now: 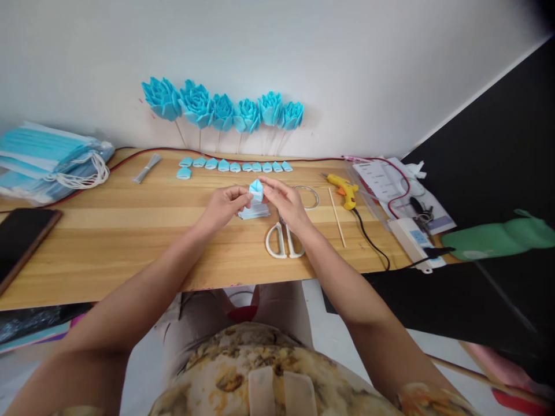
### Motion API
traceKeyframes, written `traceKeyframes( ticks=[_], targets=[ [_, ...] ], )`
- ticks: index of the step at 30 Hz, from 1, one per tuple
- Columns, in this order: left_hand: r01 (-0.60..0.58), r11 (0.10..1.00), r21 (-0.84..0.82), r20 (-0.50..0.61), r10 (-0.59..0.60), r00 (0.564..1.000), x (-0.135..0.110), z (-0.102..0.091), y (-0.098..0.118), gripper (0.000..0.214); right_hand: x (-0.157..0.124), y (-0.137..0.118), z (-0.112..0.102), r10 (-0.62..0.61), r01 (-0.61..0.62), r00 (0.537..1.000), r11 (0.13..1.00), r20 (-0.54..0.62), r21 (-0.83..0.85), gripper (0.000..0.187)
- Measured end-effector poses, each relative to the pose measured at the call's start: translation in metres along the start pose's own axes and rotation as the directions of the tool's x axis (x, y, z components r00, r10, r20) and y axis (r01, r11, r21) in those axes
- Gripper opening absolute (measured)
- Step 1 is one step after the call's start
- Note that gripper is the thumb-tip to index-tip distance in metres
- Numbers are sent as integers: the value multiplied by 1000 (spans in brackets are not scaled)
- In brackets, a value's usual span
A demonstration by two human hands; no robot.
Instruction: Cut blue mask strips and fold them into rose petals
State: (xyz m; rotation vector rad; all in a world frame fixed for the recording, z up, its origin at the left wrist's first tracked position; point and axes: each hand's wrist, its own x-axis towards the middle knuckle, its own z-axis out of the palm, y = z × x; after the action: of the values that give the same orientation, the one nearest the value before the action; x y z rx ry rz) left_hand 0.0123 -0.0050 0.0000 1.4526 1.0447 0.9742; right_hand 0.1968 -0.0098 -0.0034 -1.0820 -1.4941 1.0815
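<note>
Between my two hands is a small folded blue petal (256, 189) with a pointed top and a white strip across its lower part. My left hand (226, 203) pinches its left side with thumb and fingertips. On the other side, my right hand (284, 199) is closed on its right edge. A stack of pale blue cut pieces (255, 211) lies on the table just under the petal. White-handled scissors (277, 241) rest below my right hand, which hides part of their blades. Folded petals (223, 165) like this one sit in a row farther back.
Blue flowers on sticks (198, 107) lean on the wall. At right are a yellow glue gun (344, 189), a wooden stick (337, 217), a tape ring (309, 196), a power strip (414, 240) and a green bottle (498, 236). Packed masks (52, 159) and a phone (26, 237) lie left.
</note>
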Motion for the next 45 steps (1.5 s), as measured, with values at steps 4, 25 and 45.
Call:
traceKeyframes(
  ticks=[4,25,45],
  targets=[
    [6,999,51,43,-8,999,0,2,-2,28,1,9,1,-37,38,998,999,49,-14,52],
    [-8,1000,20,-22,9,1000,1,1,-1,30,3,6,-2,-32,32,999,999,3,-41,46],
    [-17,998,-61,-71,13,997,2,4,-2,35,0,4,0,-34,35,999,999,41,-27,41]
  ],
)
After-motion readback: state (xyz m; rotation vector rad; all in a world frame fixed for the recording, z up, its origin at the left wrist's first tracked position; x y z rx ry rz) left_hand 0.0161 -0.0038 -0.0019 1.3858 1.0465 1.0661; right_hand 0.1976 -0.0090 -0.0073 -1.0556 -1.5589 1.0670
